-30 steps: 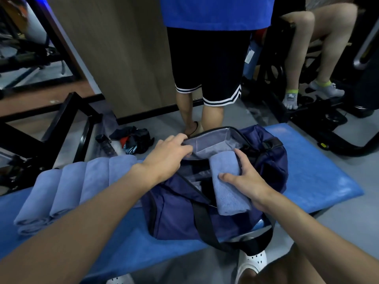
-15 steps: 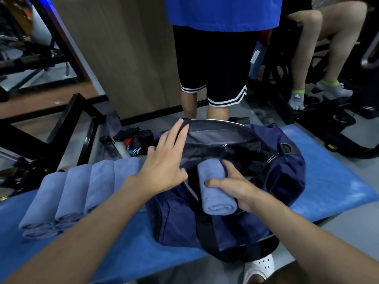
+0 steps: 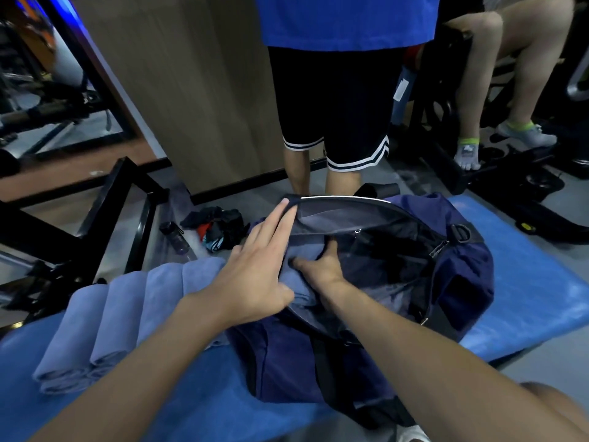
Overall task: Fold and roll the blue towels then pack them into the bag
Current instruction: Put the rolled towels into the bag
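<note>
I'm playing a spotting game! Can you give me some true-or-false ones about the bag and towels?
1. The bag is zipped shut. False: it is open, and the left hand holds its flap up.
2. The right hand touches a rolled towel inside the bag. True.
3. More rolled towels lie on the mat beside the bag. True.
4. The mat is red. False: it is blue.

Duffel bag (image 3: 462,282): navy; lining (image 3: 334,218) grey; straps (image 3: 322,362) black.
Rolled towels (image 3: 127,301), left: pale grey-blue.
Bench pad (image 3: 526,282): bright blue.
Far, standing person: shirt (image 3: 344,20) royal blue; shorts (image 3: 334,100) black, white stripes at hem.
Far right: sock (image 3: 467,151) grey, lime-green cuff.
Left: frame (image 3: 105,193) black.
Wall panel (image 3: 207,90): tan wood grain.
</note>
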